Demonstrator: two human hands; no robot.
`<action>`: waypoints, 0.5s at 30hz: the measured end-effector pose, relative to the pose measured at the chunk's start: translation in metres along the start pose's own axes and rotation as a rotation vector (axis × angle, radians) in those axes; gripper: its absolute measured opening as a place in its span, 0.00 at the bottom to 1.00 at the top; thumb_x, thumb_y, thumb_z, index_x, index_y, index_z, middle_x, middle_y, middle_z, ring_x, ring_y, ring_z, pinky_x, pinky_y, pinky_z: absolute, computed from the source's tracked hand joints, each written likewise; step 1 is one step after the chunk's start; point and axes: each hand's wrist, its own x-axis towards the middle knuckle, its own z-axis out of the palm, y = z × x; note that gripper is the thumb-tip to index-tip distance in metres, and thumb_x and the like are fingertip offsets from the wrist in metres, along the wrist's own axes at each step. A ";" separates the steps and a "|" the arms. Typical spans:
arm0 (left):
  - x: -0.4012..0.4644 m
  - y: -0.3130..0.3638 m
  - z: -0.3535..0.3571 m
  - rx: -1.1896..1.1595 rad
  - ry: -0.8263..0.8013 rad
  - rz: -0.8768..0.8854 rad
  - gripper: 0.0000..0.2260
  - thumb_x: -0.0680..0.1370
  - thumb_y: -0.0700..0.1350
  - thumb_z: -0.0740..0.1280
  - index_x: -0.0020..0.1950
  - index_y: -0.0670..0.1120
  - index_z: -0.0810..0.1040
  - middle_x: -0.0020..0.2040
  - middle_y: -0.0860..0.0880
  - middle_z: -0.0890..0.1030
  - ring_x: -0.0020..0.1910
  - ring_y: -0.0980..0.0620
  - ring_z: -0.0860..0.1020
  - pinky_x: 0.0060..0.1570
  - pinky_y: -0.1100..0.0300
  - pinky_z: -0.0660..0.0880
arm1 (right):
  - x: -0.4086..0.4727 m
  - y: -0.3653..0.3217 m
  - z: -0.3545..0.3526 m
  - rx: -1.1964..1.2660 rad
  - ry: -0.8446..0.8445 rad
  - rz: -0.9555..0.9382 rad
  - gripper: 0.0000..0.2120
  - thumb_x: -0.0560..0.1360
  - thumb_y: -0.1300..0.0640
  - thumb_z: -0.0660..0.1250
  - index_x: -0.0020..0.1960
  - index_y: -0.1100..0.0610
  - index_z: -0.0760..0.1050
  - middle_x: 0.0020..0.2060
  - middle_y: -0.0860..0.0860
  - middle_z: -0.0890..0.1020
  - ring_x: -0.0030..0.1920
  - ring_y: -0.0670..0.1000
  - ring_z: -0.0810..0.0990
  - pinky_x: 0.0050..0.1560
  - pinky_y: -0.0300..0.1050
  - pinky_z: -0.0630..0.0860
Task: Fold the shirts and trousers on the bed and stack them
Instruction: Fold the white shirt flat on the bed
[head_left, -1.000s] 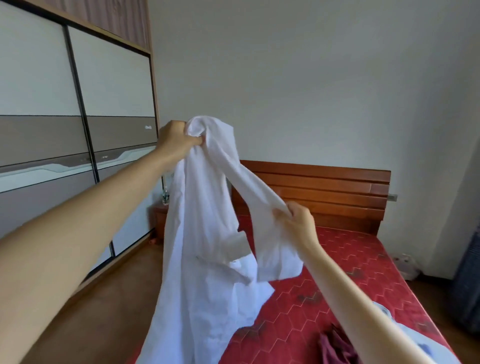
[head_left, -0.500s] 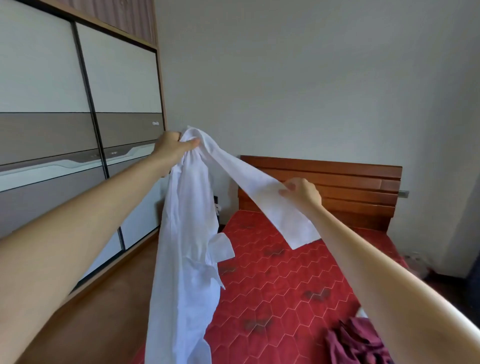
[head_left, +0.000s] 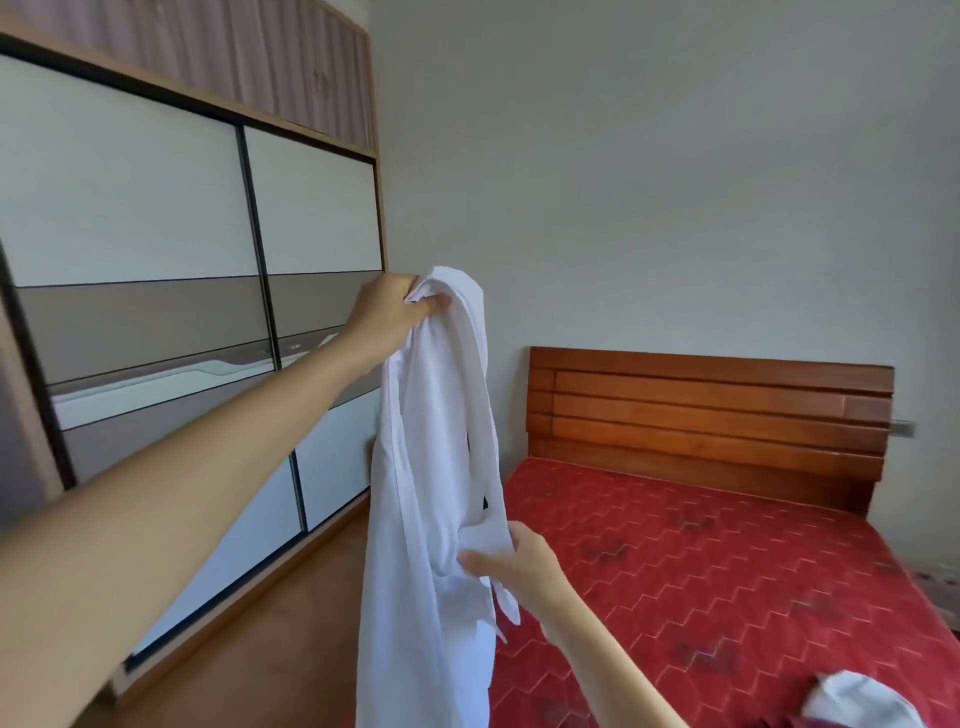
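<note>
White cotton shirt (head_left: 431, 467) hangs lengthwise straight down from your gripping left hand (head_left: 387, 312); your right hand (head_left: 514, 564), lower, pinches its sleeve.

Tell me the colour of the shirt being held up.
White, plain; the shirt shows best in the head view.

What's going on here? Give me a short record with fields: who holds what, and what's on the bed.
left hand: grips the top of a white shirt, held up in the air
right hand: pinches the shirt's sleeve end lower down
bed: red patterned mattress, wooden headboard
other clothes: pale garment at the bed's near corner
folded stack: none in view
</note>
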 end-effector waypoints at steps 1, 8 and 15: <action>-0.003 -0.005 0.000 0.024 0.010 -0.018 0.16 0.79 0.45 0.68 0.44 0.31 0.76 0.38 0.44 0.74 0.39 0.49 0.69 0.39 0.58 0.62 | -0.001 0.003 0.008 0.014 0.081 -0.029 0.09 0.66 0.53 0.73 0.45 0.55 0.79 0.37 0.46 0.83 0.38 0.47 0.81 0.36 0.38 0.73; -0.021 -0.048 -0.007 0.284 0.118 -0.188 0.18 0.79 0.48 0.67 0.33 0.42 0.66 0.31 0.40 0.69 0.37 0.40 0.68 0.34 0.55 0.58 | -0.001 -0.026 -0.030 -0.292 0.423 -0.181 0.09 0.71 0.57 0.67 0.36 0.60 0.77 0.32 0.53 0.83 0.32 0.52 0.76 0.31 0.43 0.65; -0.045 -0.027 0.033 0.321 -0.391 -0.005 0.33 0.72 0.55 0.74 0.72 0.47 0.66 0.70 0.49 0.70 0.67 0.51 0.70 0.61 0.60 0.66 | 0.006 -0.126 -0.074 -0.525 0.443 -0.371 0.23 0.71 0.53 0.72 0.23 0.49 0.64 0.27 0.45 0.77 0.29 0.47 0.68 0.28 0.41 0.58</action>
